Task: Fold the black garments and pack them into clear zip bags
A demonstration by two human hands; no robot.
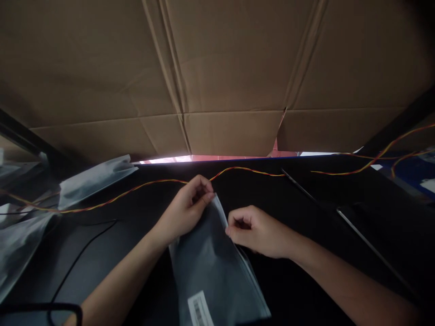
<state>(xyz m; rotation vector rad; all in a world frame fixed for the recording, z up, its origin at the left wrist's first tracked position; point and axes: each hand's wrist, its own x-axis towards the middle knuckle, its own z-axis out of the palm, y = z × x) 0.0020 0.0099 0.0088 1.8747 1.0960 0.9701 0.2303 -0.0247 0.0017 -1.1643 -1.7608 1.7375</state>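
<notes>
A translucent plastic zip bag (210, 262) lies before me on the black table, with a white barcode label (200, 309) near its lower end. My left hand (192, 201) pinches the bag's far upper corner between thumb and fingers. On the bag's right edge, along the whitish seal strip, my right hand (249, 230) is closed with thumb and forefinger pressed together. Whether anything is inside the bag is hard to make out.
A twisted red-yellow wire (136, 186) runs across the back of the black table (292, 290). Another frosted bag (97, 180) lies at the left, near a thin black cable (76, 260). Dark flat devices (367, 240) lie right. A cardboard sheet (231, 68) rises behind.
</notes>
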